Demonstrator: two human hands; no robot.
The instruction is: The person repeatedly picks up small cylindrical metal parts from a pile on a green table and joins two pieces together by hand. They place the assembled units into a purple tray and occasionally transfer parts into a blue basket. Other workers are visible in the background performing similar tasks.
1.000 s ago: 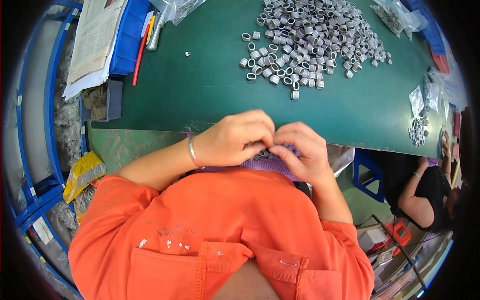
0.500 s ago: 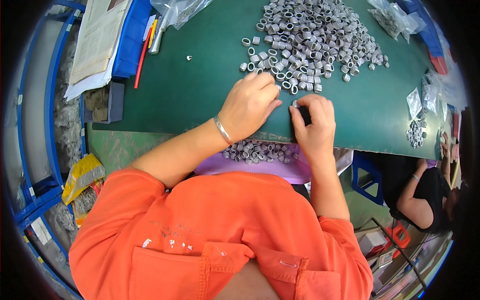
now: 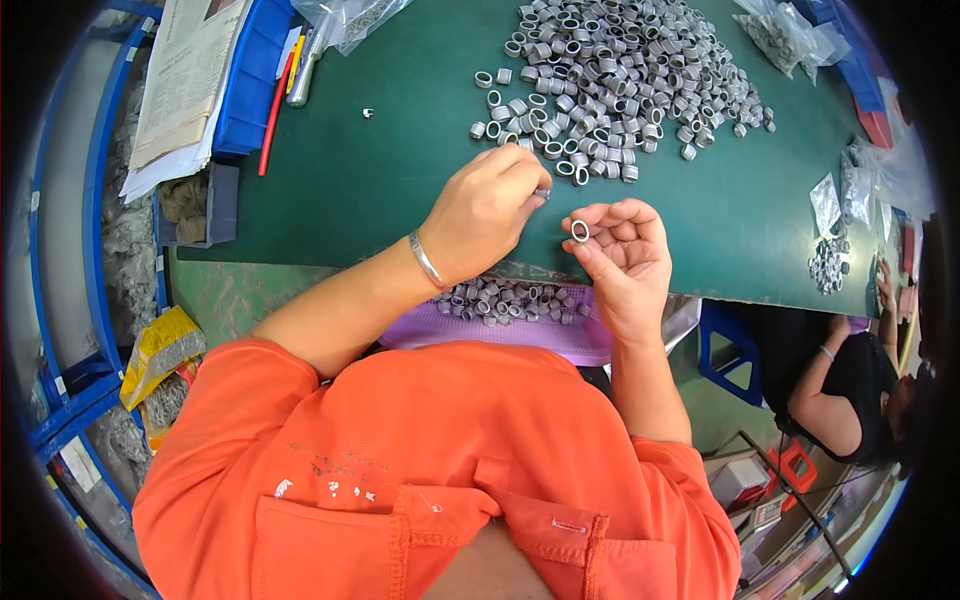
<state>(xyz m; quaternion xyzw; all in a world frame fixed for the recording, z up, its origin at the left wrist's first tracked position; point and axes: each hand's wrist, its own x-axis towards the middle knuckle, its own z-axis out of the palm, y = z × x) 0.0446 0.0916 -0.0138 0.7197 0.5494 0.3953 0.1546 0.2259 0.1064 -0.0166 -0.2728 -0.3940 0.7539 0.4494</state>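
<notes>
Head view: right hand (image 3: 630,255) presents a metal ring (image 3: 573,231) over the bench (image 3: 350,190), by its near edge.
Curled over half a second ago, the fingers now uncurl — ring pinched against thumb, its hole in plain view. Left hand (image 3: 485,205) pinches a mostly hidden metal piece (image 3: 543,193) — ring pile (image 3: 620,80) farther from that edge.

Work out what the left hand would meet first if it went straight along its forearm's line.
Probably the near edge of the grey ring pile on the green table, just beyond the left hand; height is unclear, so it might pass above.
</notes>
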